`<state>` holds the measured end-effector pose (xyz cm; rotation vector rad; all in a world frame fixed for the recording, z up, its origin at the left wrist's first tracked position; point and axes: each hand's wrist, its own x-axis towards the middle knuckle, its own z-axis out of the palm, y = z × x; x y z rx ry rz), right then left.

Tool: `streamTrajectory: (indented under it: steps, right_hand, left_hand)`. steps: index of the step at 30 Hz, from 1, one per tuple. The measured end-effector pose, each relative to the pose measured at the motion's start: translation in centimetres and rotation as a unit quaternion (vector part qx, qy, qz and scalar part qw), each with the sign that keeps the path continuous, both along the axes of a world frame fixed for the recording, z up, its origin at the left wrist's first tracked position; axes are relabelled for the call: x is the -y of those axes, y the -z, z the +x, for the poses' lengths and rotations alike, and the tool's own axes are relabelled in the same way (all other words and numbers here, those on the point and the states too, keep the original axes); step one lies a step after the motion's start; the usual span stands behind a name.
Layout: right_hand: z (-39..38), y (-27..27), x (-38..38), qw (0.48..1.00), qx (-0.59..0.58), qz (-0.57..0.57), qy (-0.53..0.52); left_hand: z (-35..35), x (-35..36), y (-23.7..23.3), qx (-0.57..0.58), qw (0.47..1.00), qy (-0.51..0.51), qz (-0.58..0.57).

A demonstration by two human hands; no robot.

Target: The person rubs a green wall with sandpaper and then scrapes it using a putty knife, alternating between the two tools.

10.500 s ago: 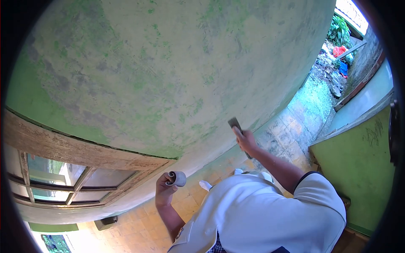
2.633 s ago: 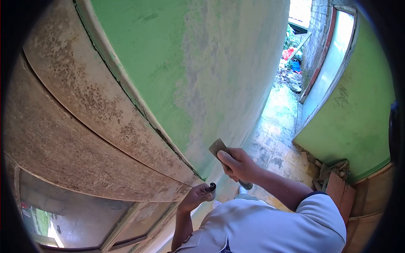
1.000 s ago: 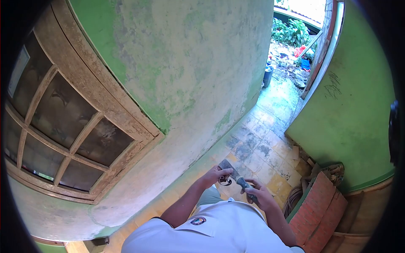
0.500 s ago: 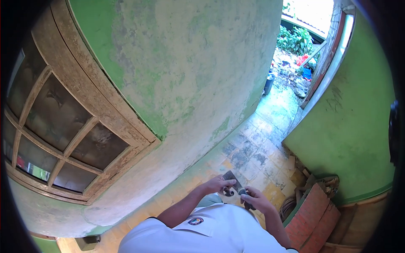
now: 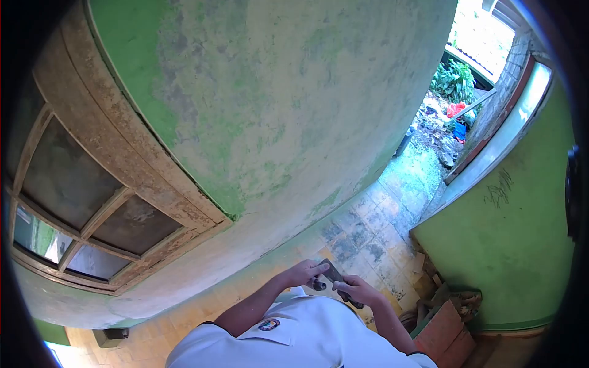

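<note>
In front of the white shirt, both hands are closed around what looks like a putty knife (image 5: 333, 272) with a flat, dark blade. My left hand (image 5: 303, 273) pinches the blade near its far end, the thumb lying across it. A dark, rounded handle-like end (image 5: 318, 285) sticks out under the left fingers; I cannot tell whether it belongs to a second tool. My right hand (image 5: 362, 291) grips the dark handle (image 5: 350, 299), thumb and fingers close to the blade's base. The tool is held over the lap, above the tiled floor.
A patchy green-and-grey wall (image 5: 264, 104) rises ahead, with a worn wooden window (image 5: 132, 190) on the left. Stained floor tiles (image 5: 362, 230) lead to a bright doorway (image 5: 423, 162). Reddish boards (image 5: 445, 334) and clutter stand at right by a green wall (image 5: 515, 245).
The view has shifted slightly, so the doorway sits further right. Both hands have turned the putty knife a little, and the dark loop-like shape under the left hand now appears rounded.
</note>
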<state>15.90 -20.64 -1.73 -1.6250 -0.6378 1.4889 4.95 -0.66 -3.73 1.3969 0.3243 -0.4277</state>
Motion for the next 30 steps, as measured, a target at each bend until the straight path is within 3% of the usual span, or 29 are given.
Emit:
streamTrajectory:
  steps: [10,15,17,19,21,26,30]
  right_hand:
    - [4.9,2.0,-6.1,0.995,-0.036,-0.003,-0.089]
    - [10.8,2.8,-9.8,0.989,-0.030,0.025,-0.146]
    - [13.2,2.4,-11.6,0.998,-0.032,0.010,-0.052]
    - [16.1,3.3,-13.2,0.997,-0.034,0.026,-0.070]
    - [17.9,4.4,-15.0,0.991,-0.020,0.125,-0.039]
    - [19.4,6.9,-19.6,0.991,-0.064,0.120,0.015]
    - [19.6,5.4,-24.3,0.984,-0.063,0.154,0.066]
  left_hand:
    - [1.9,-4.2,2.0,-0.019,0.997,-0.078,0.013]
    - [4.7,-5.3,2.9,-0.010,0.978,-0.208,0.025]
    - [5.6,-5.8,3.6,-0.005,0.966,-0.257,0.014]
    - [6.5,-6.2,3.5,0.005,0.951,-0.308,0.037]
    - [6.9,-6.1,3.3,-0.002,0.939,-0.343,0.034]
    - [6.4,-5.0,3.5,-0.020,0.894,-0.448,0.014]
    - [6.2,-3.0,2.5,-0.016,0.834,-0.551,0.020]
